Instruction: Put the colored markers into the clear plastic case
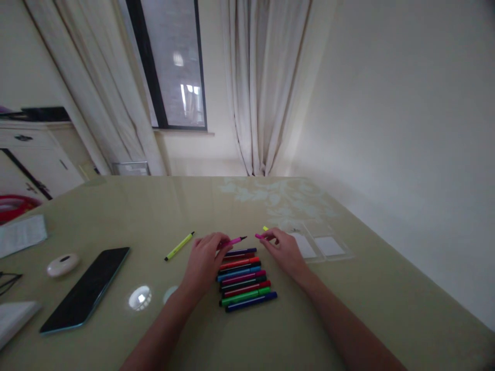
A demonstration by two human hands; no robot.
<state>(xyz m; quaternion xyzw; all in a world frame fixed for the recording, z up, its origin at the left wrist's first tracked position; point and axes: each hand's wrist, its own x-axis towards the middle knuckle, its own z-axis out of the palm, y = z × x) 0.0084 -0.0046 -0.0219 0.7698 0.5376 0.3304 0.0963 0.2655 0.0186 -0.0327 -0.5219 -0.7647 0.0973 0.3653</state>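
Head view, taking the row of markers (247, 289) as the clock's centre and twelve as straight ahead of you: your left hand (207, 252) is closed around the barrel of a pink marker (234, 241), just beyond the row at twelve, its dark nib bare and turned toward three. Your right hand (284, 250) pinches a pink cap (258, 236) between thumb and fingers, apart from the nib; holding the two nearly in line probably makes them easy to match. You have the other markers side by side, roughly parallel, which likely keeps each one easy to pick out. At ten lies a yellow marker (180, 246), and a yellow cap (265, 228) shows just past your right fingertips, perhaps its partner set aside. At two, a flat clear plastic case (319, 230) rests on the table (193, 330), with white cards (328, 246) visible in or beneath it; you cannot tell which, and your right hand is near its left edge. Your phone (87, 288) lies at nine, well apart.
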